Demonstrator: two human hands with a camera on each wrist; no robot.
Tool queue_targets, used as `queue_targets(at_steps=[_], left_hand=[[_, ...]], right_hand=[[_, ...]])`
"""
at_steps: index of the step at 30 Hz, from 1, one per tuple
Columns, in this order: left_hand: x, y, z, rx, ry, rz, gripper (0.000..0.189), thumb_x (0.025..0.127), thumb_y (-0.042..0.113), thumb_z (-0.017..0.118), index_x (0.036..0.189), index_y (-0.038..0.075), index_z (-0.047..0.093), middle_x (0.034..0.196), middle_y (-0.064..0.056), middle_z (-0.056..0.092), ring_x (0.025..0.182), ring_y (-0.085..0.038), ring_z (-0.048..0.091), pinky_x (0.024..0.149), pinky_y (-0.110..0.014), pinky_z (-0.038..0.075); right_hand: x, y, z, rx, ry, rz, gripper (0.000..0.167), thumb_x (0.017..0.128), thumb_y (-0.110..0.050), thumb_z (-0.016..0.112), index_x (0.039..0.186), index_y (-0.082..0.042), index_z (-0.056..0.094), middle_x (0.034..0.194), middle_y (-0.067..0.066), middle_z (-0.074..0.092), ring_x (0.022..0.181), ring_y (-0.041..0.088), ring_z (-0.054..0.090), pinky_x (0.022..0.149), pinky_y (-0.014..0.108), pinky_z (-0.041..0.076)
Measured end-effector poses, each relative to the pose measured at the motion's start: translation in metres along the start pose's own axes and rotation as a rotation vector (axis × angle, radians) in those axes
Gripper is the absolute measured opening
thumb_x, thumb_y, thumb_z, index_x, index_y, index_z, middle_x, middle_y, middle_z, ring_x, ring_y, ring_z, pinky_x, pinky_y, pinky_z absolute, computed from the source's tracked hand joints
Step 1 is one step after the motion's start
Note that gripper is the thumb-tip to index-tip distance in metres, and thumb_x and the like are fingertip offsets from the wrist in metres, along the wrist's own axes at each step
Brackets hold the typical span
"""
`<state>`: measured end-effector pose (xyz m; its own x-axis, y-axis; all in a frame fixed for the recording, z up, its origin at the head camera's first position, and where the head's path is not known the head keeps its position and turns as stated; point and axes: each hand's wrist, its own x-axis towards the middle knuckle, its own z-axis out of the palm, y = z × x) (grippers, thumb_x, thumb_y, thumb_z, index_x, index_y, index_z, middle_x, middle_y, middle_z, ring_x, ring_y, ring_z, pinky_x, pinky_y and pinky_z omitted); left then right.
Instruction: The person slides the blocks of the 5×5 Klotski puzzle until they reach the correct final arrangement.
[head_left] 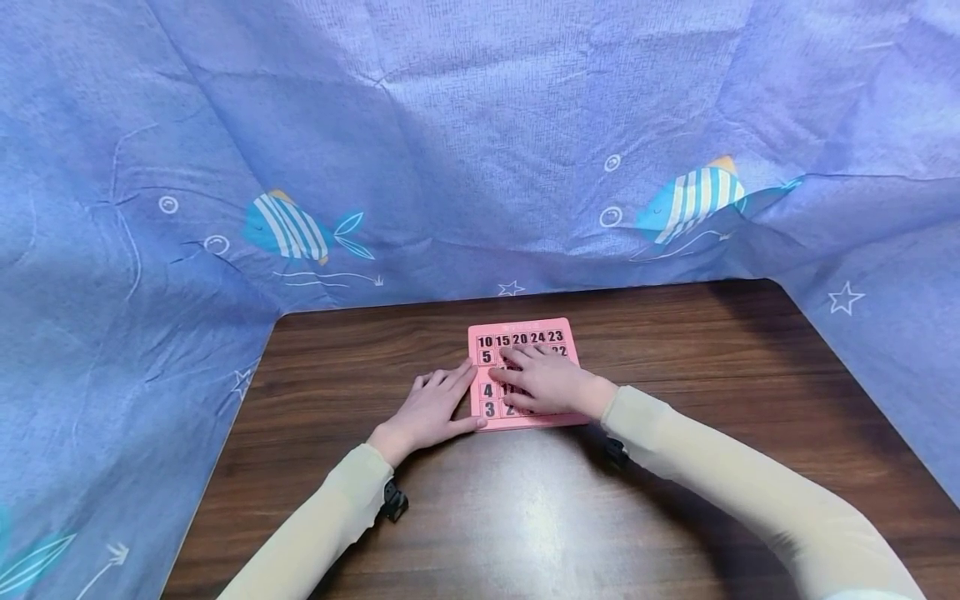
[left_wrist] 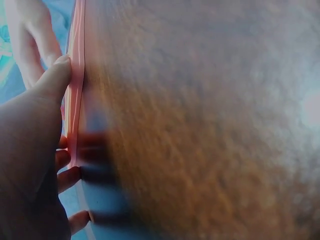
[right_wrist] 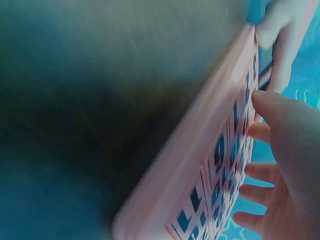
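A pink number board, with a grid of black-numbered squares, lies flat on the table. My left hand is at its left side, the index fingertip at the edge and the thumb reaching the near left corner. In the left wrist view that thumb lies against the board's pink side. Across the grid spreads my right hand, palm down, fingertips over the left and middle columns and hiding several numbers. The right wrist view shows its fingers extended just over the numbered face.
The dark brown wooden table extends around the board. A blue cloth with striped fish and stars hangs behind and beside it. Black straps are at both wrists, by the pale sleeves.
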<state>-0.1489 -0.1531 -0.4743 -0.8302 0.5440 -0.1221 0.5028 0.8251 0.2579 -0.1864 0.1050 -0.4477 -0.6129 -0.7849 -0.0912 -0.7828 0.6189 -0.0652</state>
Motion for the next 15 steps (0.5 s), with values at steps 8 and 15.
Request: queue_targets(at_steps=[8,15], left_hand=[[-0.002,0.000,-0.002,-0.003,0.004,0.005,0.090,0.099,0.064,0.056,0.166,0.011,0.028,0.173,-0.006,0.023,0.146,-0.031,0.039,0.110,-0.056,0.033],[-0.002,0.001,-0.001,0.001,0.002,0.002,0.091,0.099,0.066,0.055,0.166,0.011,0.027,0.173,-0.007,0.023,0.146,-0.032,0.040,0.110,-0.056,0.033]], right_hand=[[-0.023,-0.017,0.001,-0.030,0.057,-0.103,0.054,0.106,-0.048,0.053,0.154,-0.022,0.054,0.160,0.019,0.045,0.144,0.041,0.044,0.113,0.062,0.037],[-0.021,-0.010,0.004,-0.022,0.075,-0.084,0.051,0.106,-0.046,0.054,0.153,-0.025,0.056,0.158,0.019,0.046,0.144,0.041,0.045,0.112,0.063,0.038]])
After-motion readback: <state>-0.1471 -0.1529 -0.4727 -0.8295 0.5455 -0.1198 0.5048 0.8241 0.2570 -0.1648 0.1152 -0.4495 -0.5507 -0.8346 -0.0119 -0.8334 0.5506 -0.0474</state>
